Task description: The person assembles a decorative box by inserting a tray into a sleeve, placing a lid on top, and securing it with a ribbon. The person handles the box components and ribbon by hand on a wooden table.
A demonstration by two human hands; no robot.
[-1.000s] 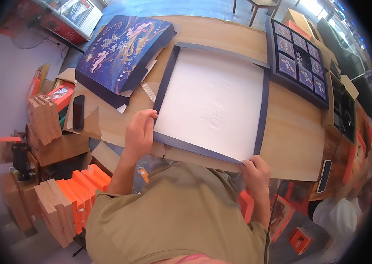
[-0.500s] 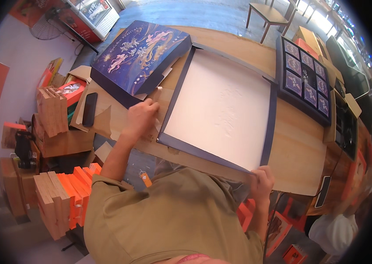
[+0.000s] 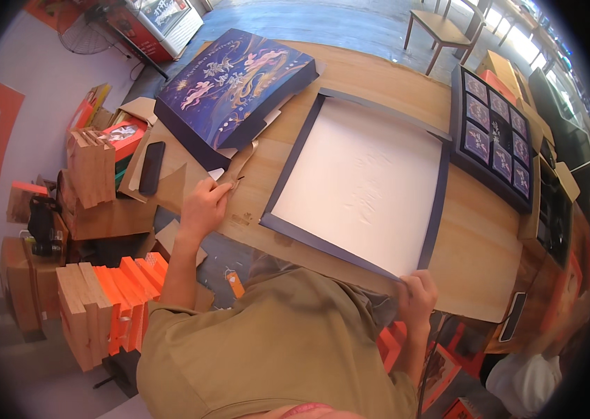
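A shallow dark blue box lid lies inside up in front of me, its white inner face showing raised marks. My right hand is closed on its near right corner. To the left of the lid, my left hand pinches a thin brownish strip, which runs up toward the blue printed box. That box is tilted on the table, with side flaps sticking out. A small white piece sits by its near corner.
A dark tray of square purple packs stands at the right of the wooden table. Left are a black phone and several stacked boxes, with orange boxes below. Another person's white sleeve shows at lower right.
My left hand has drawn away from the lid's left edge, leftward and toward me, with the strip in its fingers. My right hand stays at the lid's corner. The view has shifted slightly.
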